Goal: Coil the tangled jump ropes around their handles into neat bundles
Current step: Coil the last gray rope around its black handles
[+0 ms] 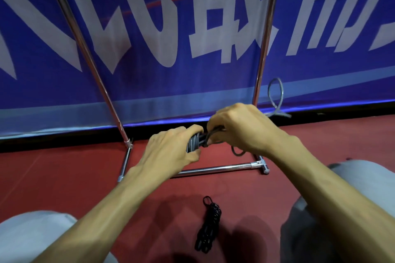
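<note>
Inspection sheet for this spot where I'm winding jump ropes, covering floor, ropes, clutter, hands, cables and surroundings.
Surface: red floor.
Job's things: grey rope bundle held above the floor between both hands; black rope bundle coiled, lying on the floor between the knees.
Clutter: nothing seen.
Hands: left hand grips the grey coils; right hand pinches a strand at the bundle's end.
Cables: none besides ropes; blurred grey loop near the banner.
Surroundings: chrome rack frame; blue banner behind.

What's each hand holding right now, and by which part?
The left hand grips the grey rope bundle round its coiled middle. The right hand pinches the loose strand right beside the coils. The black bundle lies on the floor, unheld.
</note>
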Demonstrator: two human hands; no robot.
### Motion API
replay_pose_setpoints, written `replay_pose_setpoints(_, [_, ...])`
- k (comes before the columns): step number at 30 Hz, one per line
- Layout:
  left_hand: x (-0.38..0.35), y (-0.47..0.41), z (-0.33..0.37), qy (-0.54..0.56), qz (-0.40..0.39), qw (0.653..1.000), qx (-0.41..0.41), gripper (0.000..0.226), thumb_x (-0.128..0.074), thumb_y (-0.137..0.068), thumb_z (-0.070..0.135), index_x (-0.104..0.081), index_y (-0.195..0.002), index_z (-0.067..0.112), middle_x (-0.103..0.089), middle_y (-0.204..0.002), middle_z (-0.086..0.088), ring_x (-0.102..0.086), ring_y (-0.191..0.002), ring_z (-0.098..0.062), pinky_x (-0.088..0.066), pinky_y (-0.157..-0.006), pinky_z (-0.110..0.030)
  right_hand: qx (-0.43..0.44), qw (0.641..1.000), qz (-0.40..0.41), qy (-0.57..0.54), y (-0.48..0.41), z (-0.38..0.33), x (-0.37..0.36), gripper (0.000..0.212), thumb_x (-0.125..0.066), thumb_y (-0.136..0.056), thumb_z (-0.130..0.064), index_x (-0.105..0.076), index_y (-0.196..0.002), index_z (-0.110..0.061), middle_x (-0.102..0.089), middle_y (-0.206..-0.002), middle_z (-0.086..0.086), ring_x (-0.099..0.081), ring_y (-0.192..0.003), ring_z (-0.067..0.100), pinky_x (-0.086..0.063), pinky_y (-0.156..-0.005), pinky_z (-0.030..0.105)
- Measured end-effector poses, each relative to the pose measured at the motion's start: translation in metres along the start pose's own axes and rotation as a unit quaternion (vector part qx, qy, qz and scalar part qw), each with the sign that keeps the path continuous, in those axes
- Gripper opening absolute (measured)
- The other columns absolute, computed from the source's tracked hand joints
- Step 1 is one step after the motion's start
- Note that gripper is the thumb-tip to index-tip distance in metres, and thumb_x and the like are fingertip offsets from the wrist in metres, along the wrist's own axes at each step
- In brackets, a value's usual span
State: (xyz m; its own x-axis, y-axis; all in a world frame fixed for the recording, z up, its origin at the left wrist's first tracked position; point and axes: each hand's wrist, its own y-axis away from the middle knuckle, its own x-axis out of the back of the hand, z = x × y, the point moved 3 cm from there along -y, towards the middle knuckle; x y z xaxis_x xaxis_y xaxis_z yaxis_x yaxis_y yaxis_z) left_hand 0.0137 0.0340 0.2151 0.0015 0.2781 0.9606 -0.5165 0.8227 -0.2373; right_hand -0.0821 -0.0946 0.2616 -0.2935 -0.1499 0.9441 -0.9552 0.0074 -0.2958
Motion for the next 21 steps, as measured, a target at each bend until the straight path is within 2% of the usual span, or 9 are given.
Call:
replay_pose_setpoints(3, [0.002,-0.002,0.005,-0.016,-0.01,1.0,-0.018,0.056,-0.059,-0.079,0.055,-0.045,-0.132,0.044,-0.065,-0.113,0.008,-0.061,-0.105,-0.022,-0.042,-0.075,-0.032,-0.018,1.0,0.019,-0.005,0.0,0.007,0.006,0.021,-0.075,-0.073,-0.042,-0.069,-0.082,-0.024,-0.061,-0.08,-0.007,-0.056,-0.073,0.016,-0.041,-0.058,0.033])
replay_pose_setpoints(7, [0.008,-0.002,0.004,-0.03,-0.033,0.999,-0.002,0.068,-0.049,-0.068,0.085,-0.057,-0.123,0.047,-0.07,-0.098,0.004,-0.063,-0.098,-0.021,-0.038,-0.069,-0.029,-0.001,1.0,0.002,0.006,-0.001,0.005,0.002,0.021,-0.074,-0.073,-0.044,-0.07,-0.082,-0.025,-0.059,-0.082,-0.007,-0.047,-0.057,0.009,-0.037,-0.053,0.029])
replay_pose_setpoints(10, [0.014,0.001,0.003,-0.053,-0.002,0.998,-0.015,0.056,-0.047,-0.072,0.083,-0.065,-0.106,0.043,-0.067,-0.076,0.002,-0.06,-0.077,-0.02,-0.036,-0.06,-0.029,0.015,0.999,-0.016,-0.024,-0.003,0.005,-0.002,0.014,-0.073,-0.077,-0.036,-0.073,-0.086,-0.025,-0.056,-0.083,-0.009,-0.049,-0.061,-0.005,-0.033,-0.052,0.024])
replay_pose_setpoints(12, [0.018,0.002,0.001,-0.034,0.005,0.999,-0.014,0.047,-0.051,-0.072,0.076,-0.066,-0.098,0.04,-0.064,-0.07,0.001,-0.057,-0.072,-0.02,-0.039,-0.059,-0.03,0.021,0.998,-0.009,-0.05,-0.004,0.008,-0.003,0.011,-0.072,-0.08,-0.031,-0.074,-0.089,-0.024,-0.055,-0.083,-0.01,-0.05,-0.064,-0.009,-0.034,-0.054,0.024])
replay_pose_setpoints(15, [0.026,0.004,-0.004,0.076,-0.021,0.997,0.019,0.039,-0.058,-0.064,0.067,-0.064,-0.095,0.044,-0.063,-0.07,0.005,-0.055,-0.071,-0.016,-0.046,-0.064,-0.031,0.016,0.997,0.012,-0.078,-0.007,0.009,-0.006,0.016,-0.064,-0.084,-0.032,-0.075,-0.092,-0.022,-0.058,-0.083,-0.007,-0.056,-0.064,0.007,-0.048,-0.058,0.036])
replay_pose_setpoints(16, [0.028,0.004,-0.005,0.115,-0.032,0.992,0.027,0.038,-0.058,-0.061,0.063,-0.064,-0.095,0.046,-0.063,-0.07,0.008,-0.055,-0.07,-0.014,-0.047,-0.064,-0.031,0.013,0.996,0.018,-0.088,-0.008,0.01,-0.007,0.022,-0.058,-0.085,-0.035,-0.074,-0.093,-0.022,-0.059,-0.082,-0.005,-0.059,-0.068,0.015,-0.05,-0.06,0.041])
replay_pose_setpoints(18, [0.031,0.004,-0.009,0.196,-0.066,0.978,0.027,0.034,-0.059,-0.059,0.056,-0.067,-0.091,0.045,-0.064,-0.068,0.008,-0.057,-0.064,-0.013,-0.049,-0.062,-0.032,0.01,0.996,0.021,-0.091,-0.01,0.012,-0.011,0.023,-0.053,-0.085,-0.035,-0.072,-0.094,-0.024,-0.061,-0.082,-0.004,-0.061,-0.072,0.02,-0.05,-0.062,0.045])
replay_pose_setpoints(20, [0.033,0.003,-0.012,0.341,-0.097,0.935,0.019,0.025,-0.063,-0.063,0.043,-0.072,-0.082,0.029,-0.066,-0.064,-0.002,-0.056,-0.055,-0.016,-0.052,-0.055,-0.035,0.006,0.996,0.01,-0.083,-0.009,0.014,-0.016,0.018,-0.058,-0.085,-0.023,-0.068,-0.099,-0.026,-0.063,-0.083,-0.007,-0.061,-0.077,0.018,-0.05,-0.066,0.037])
replay_pose_setpoints(21, [0.034,0.003,-0.015,0.42,-0.098,0.902,0.028,0.021,-0.063,-0.066,0.034,-0.073,-0.079,0.021,-0.066,-0.064,-0.008,-0.055,-0.053,-0.018,-0.05,-0.05,-0.033,0.005,0.995,0.013,-0.098,-0.01,0.014,-0.018,0.021,-0.06,-0.084,-0.015,-0.068,-0.101,-0.024,-0.065,-0.082,-0.009,-0.061,-0.076,0.015,-0.048,-0.067,0.026])
